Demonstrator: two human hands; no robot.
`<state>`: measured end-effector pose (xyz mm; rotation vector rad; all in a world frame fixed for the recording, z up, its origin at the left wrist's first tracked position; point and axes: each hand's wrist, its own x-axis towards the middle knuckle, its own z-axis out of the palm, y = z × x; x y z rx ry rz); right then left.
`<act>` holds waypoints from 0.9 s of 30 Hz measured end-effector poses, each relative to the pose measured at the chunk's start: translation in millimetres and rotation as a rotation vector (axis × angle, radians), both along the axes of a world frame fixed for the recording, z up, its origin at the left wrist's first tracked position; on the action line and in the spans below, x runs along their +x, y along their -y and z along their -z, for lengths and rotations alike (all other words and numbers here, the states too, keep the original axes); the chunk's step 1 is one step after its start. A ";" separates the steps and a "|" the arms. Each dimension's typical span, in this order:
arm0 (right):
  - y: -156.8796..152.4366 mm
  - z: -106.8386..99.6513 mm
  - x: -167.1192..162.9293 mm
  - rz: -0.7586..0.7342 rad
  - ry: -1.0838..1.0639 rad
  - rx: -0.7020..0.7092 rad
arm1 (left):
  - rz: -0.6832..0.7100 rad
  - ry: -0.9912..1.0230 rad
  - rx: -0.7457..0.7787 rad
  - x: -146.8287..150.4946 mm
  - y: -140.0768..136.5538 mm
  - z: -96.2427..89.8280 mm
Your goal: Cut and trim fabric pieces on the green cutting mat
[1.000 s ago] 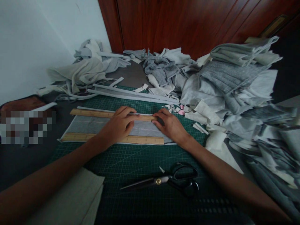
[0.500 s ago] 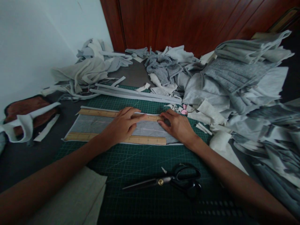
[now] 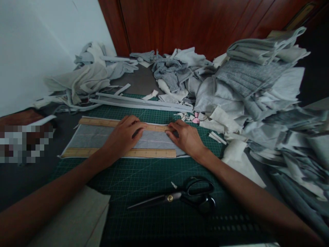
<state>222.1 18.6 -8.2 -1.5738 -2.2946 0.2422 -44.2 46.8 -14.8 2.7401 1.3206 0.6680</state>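
A grey fabric strip (image 3: 86,134) lies flat on a green cutting mat (image 3: 151,171). Along its far edge runs one wooden ruler (image 3: 100,122), and a second wooden ruler (image 3: 154,153) rests along the near edge. My left hand (image 3: 124,137) is curled over the middle of the far ruler, fingertips at its far edge and thumb at its near side. At that ruler's right end, my right hand (image 3: 187,138) pinches it and the fabric edge with bent fingers. Black-handled scissors (image 3: 170,198) lie nearer to me on the mat, apart from both hands.
Grey and white fabric scraps (image 3: 174,73) heap up at the back. Folded grey cloth (image 3: 257,77) is stacked at the right. Long narrow strips (image 3: 144,103) lie behind the rulers. A pale cloth piece (image 3: 77,219) sits under my left forearm. Part of the left side is pixelated.
My left hand's fingers have gone from stretched out along the far ruler to more bent, with the hand drawn slightly left. My right hand keeps its pinch. The whole view has shifted a little.
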 end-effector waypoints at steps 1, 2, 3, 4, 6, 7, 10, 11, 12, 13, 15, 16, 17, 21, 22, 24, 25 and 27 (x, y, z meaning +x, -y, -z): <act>0.1 -0.6 -0.3 0.004 0.004 -0.006 | 0.012 -0.002 -0.006 -0.2 -0.6 0.2; 0.1 -1.0 -0.5 0.008 0.006 -0.011 | 0.023 -0.006 -0.009 -0.7 -1.4 1.1; 0.0 -1.2 -0.5 0.010 0.007 -0.016 | 0.030 -0.008 -0.007 -1.6 -2.3 2.3; -0.2 -1.2 -0.6 0.011 0.005 -0.019 | 0.032 -0.007 -0.002 -2.5 -3.2 3.9; -0.8 -0.4 -0.6 0.010 -0.003 -0.021 | 0.034 0.007 0.007 -4.4 -4.5 6.8; -1.2 0.1 -0.7 0.012 -0.007 -0.018 | 0.030 0.016 0.010 -5.1 -5.0 8.0; -2.3 1.6 -1.1 0.027 -0.011 -0.006 | 0.017 0.033 0.018 -5.4 -5.3 9.5; -2.5 1.9 -1.3 0.031 -0.011 -0.003 | 0.013 0.034 0.018 -4.9 -5.1 9.4; -2.6 2.0 -1.4 0.032 -0.011 -0.002 | 0.011 0.034 0.015 -4.4 -4.9 9.2; -2.6 2.0 -1.5 0.033 -0.011 -0.004 | 0.011 0.036 0.014 -3.7 -4.8 8.8; -2.5 1.9 -1.6 0.032 -0.014 -0.006 | 0.008 0.042 0.008 -2.5 -4.6 8.1; -2.4 1.9 -1.6 0.032 -0.018 -0.005 | 0.004 0.047 0.005 -2.1 -4.7 7.9; -2.4 2.1 -1.5 0.031 -0.024 -0.005 | 0.000 0.052 0.001 -1.9 -4.9 7.7; -3.3 3.9 -1.2 0.028 -0.045 -0.003 | -0.017 0.056 -0.008 -1.7 -6.4 7.8; -3.6 4.5 -1.1 0.028 -0.048 -0.001 | -0.020 0.054 -0.008 -1.7 -6.8 7.9; -4.3 5.3 -1.2 0.029 -0.049 0.004 | -0.023 0.045 -0.009 -1.5 -7.4 7.8; -4.4 5.4 -1.3 0.032 -0.046 0.007 | -0.022 0.041 -0.009 -1.4 -7.5 7.6; -4.1 4.8 -1.5 0.037 -0.040 0.010 | -0.015 0.035 -0.011 -1.2 -7.5 7.1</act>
